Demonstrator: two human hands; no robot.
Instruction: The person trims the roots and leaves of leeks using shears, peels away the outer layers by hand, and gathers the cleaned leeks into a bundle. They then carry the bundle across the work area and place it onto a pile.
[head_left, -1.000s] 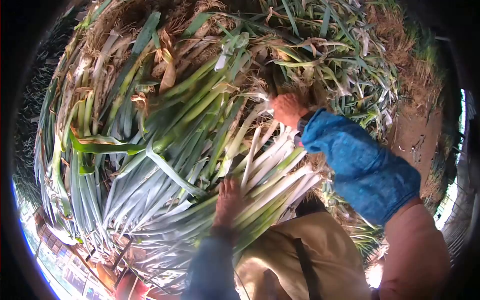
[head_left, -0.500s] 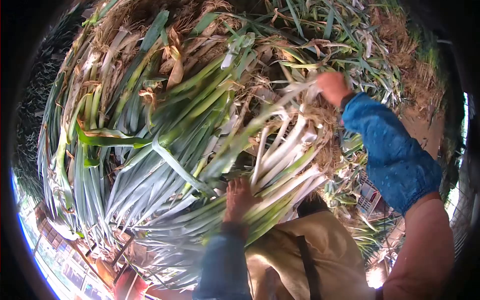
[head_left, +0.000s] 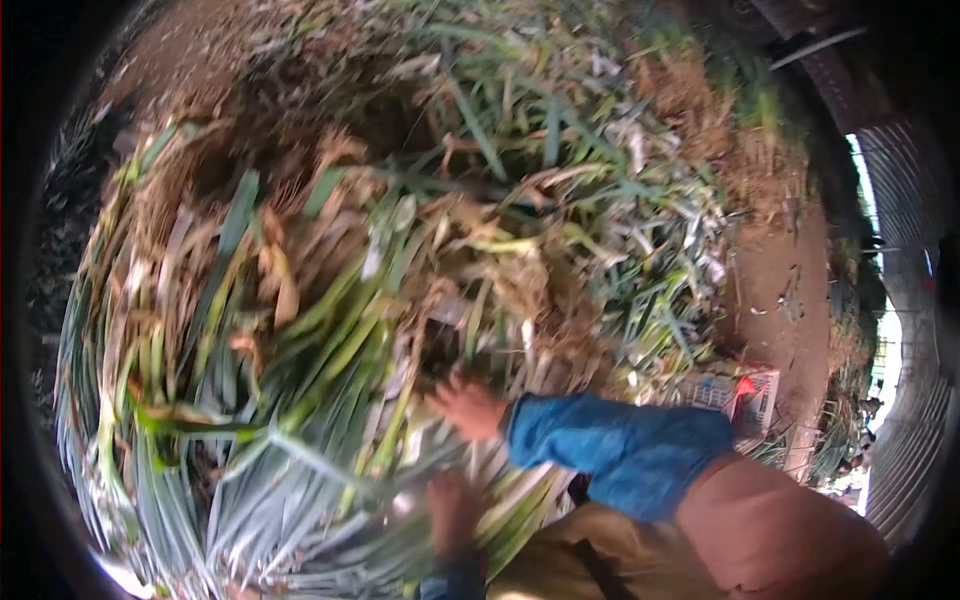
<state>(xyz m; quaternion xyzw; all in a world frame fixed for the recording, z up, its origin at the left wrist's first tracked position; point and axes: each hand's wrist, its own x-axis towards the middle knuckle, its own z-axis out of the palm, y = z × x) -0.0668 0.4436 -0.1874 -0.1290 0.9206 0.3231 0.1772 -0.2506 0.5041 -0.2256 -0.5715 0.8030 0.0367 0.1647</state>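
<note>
A big heap of long green onions (head_left: 290,530) fills the lower left, their leaves fanning toward me and their roots and white stems lying farther up. My right hand (head_left: 468,405), in a blue sleeve, reaches across to the left over the stems, fingers stretched out and slightly apart, with nothing visible in them. Just below it, my left hand (head_left: 455,510) rests at the onions close to my body. Motion blur smears its fingers, so its grip does not show. Yellow-green leaves (head_left: 520,520) lie beside it, partly under my right arm.
Loose onion leaves and trimmings (head_left: 650,260) are strewn across the back and right. A light plastic crate (head_left: 750,400) with something red at it stands on the right, near a strip of bare brown ground (head_left: 780,290). Corrugated sheeting (head_left: 905,330) runs along the far right.
My right hand has come down and left from the root ends to near my left hand. The view has swung right. White stems between my hands are now mostly covered by my right arm.
</note>
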